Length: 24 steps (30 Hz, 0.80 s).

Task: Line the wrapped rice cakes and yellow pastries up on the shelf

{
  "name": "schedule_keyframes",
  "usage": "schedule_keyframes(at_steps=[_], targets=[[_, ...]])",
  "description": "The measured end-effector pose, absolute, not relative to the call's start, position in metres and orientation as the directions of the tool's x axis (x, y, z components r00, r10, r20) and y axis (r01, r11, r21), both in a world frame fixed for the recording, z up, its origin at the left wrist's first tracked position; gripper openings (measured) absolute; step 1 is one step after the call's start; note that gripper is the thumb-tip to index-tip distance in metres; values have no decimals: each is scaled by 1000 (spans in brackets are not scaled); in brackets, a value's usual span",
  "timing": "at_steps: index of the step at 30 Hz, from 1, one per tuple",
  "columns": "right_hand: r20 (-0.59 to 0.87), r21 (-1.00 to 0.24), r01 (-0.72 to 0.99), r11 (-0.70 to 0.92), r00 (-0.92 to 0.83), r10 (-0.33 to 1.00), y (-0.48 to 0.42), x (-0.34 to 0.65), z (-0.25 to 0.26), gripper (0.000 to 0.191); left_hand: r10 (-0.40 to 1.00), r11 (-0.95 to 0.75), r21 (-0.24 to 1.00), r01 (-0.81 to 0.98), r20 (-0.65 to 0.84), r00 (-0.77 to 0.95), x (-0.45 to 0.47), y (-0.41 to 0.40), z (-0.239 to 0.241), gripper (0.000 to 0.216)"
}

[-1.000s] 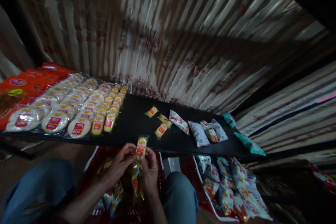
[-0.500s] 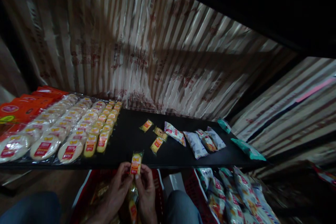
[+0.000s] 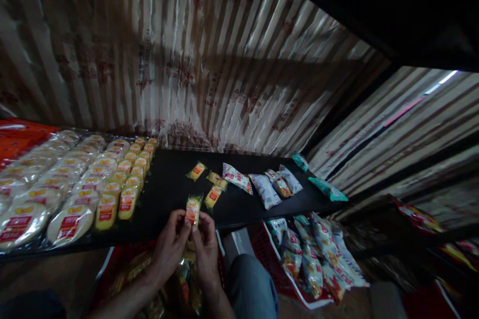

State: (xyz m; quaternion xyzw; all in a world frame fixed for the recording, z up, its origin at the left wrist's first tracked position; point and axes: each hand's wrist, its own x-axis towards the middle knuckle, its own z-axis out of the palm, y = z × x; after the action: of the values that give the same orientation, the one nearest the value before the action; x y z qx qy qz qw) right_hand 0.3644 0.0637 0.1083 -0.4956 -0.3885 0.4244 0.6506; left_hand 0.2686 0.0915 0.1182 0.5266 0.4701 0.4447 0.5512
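Note:
Between my two hands a small wrapped snack cake [image 3: 193,211] is held upright, its red and yellow label facing me. My left hand [image 3: 172,239] pinches its left side, and my right hand [image 3: 204,244] grips the right side. Both are at the front edge of a black shelf [image 3: 164,204]. Rows of matching yellow cakes [image 3: 127,202] stand on the shelf to the left, beside rows of round white packaged cakes [image 3: 71,222]. Just beyond my hands lie a few loose yellow cakes [image 3: 213,196]. Below my hands, more wrapped packets [image 3: 187,284] fill a red basket [image 3: 103,271].
White snack bags [image 3: 265,190] and green packets [image 3: 327,189] lie on the shelf to the right. Under it, another red basket [image 3: 286,284] holds several snack bags [image 3: 312,269]. Orange packages [image 3: 22,134] sit far left. A wrinkled striped sheet [image 3: 179,60] hangs behind.
The view has turned a little to the right, so the shelf goods appear further left. My hands still hold the same cake, now slightly higher in view against the shelf.

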Motion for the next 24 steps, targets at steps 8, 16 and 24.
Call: schedule_keyframes(at_steps=[8, 16, 24], targets=[[76, -988, -101, 116, 337, 938, 77, 360, 109, 33, 996, 60, 994, 94, -66, 65, 262, 110, 123, 33], [67, -994, -61, 90, 310, 948, 81, 357, 120, 29, 991, 117, 988, 98, -123, 61, 261, 115, 127, 41], [101, -995, 18, 100, 305, 947, 85, 356, 121, 33, 984, 175, 978, -113, -168, 66, 256, 122, 128, 42]])
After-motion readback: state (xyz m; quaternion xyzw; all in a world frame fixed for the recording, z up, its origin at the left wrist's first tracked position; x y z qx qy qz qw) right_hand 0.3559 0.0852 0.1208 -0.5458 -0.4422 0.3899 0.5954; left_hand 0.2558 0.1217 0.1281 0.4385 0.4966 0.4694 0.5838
